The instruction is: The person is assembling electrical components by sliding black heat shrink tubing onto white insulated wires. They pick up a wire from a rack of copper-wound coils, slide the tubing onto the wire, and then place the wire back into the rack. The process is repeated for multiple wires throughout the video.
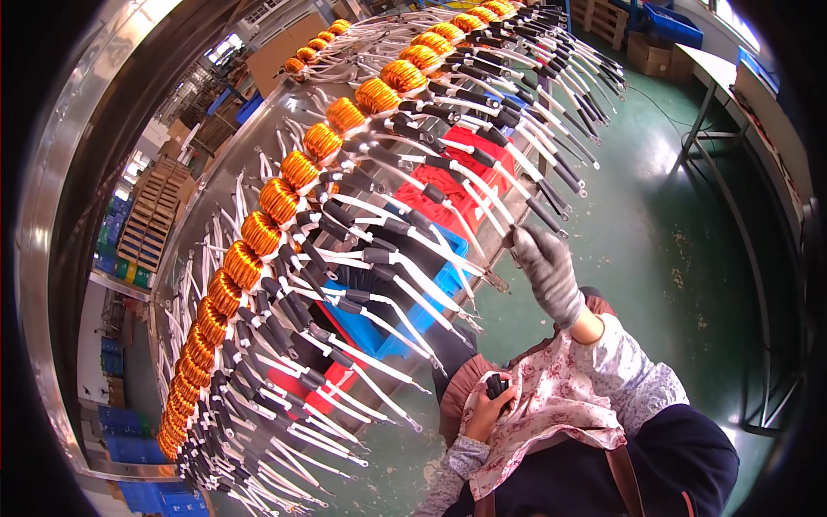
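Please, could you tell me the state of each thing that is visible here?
Coils: wound, lined up
White wires: fanned out, many tips free
Left hand: bare, closed around black object
Right hand: gloved, at wire tips, grip unclear
Blue box: open-topped

Your matt cloth glove (552,274) right of centre, glossy wire coils (279,201) mid-left, smooth shiny floor (642,284) at right.

The site is a factory workshop. Rows of copper-coloured coils (278,201), wooden pallets (155,211) and green flooring (642,284) indicate this.
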{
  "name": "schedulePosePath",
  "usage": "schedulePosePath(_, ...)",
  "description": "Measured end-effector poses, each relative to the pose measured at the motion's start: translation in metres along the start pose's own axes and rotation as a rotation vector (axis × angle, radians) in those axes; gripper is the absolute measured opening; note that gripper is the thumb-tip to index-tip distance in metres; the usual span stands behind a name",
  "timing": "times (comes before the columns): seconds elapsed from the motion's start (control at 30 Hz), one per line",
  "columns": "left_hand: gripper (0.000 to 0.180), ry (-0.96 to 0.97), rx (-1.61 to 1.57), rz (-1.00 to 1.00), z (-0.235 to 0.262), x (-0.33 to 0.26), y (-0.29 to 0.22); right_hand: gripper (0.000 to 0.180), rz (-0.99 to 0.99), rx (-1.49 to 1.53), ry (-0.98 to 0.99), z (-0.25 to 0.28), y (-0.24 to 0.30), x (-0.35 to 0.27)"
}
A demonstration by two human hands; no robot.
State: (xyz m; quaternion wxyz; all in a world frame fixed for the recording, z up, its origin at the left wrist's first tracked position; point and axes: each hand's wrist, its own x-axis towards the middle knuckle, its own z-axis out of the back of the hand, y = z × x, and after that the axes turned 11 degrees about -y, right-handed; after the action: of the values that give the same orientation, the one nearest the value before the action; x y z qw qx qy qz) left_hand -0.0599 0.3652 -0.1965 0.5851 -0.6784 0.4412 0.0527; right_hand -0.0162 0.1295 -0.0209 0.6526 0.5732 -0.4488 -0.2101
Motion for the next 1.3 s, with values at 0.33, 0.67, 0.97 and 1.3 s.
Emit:
schedulePosePath(0.33,0.024,0.031,-0.099,-0.049,0.003,0.002,0.005,0.032,-0.481,0.294,0.190,0.016,0.016,0.006)
schedulePosePath(0.67,0.022,0.064,0.014,0.042,-0.005,0.003,-0.003,0.031,-1.011,1.079,0.368,0.013,-0.015,0.031)
schedulePosePath(0.97,0.015,0.093,0.084,0.074,0.000,0.008,0.003,0.039,-1.127,1.414,0.578,0.014,-0.017,0.045)
schedulePosePath(1.3,0.015,0.040,-0.075,0.037,-0.005,-0.001,-0.005,0.036,-0.945,1.021,0.390,0.006,-0.003,0.039)
